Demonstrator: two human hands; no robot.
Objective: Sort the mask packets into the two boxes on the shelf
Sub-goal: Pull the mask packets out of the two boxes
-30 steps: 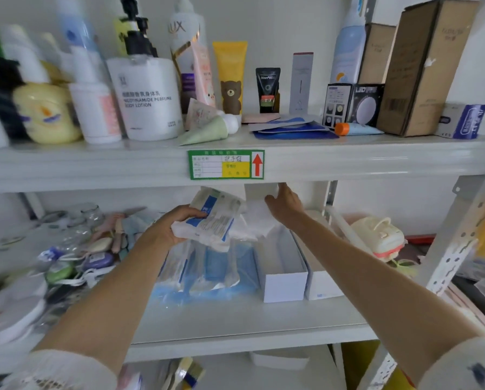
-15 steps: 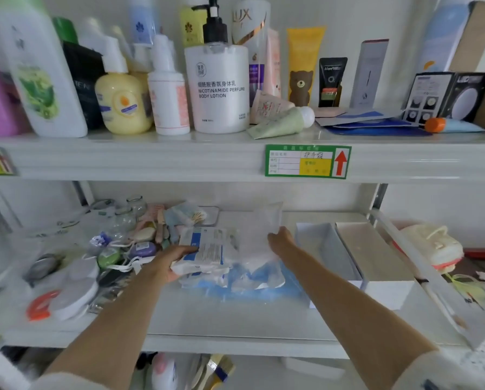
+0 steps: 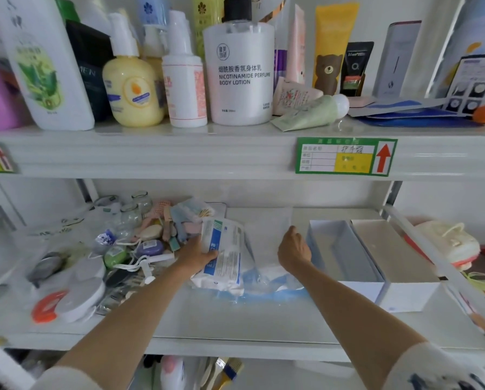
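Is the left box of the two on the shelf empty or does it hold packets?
Empty, as far as shows: the left box stands open on top, and only its bare inner walls and floor are visible.

A single wide-angle head camera faces a white shelf unit straight on from close by, looking forward and slightly down. The upper shelf (image 3: 179, 153) crosses the frame near its top third, its bottles cut off at the top edge, while the lower shelf (image 3: 235, 319) fills the middle and bends at the edges. Both forearms rise from the bottom corners, so the hands (image 3: 293, 249) sit near the centre.
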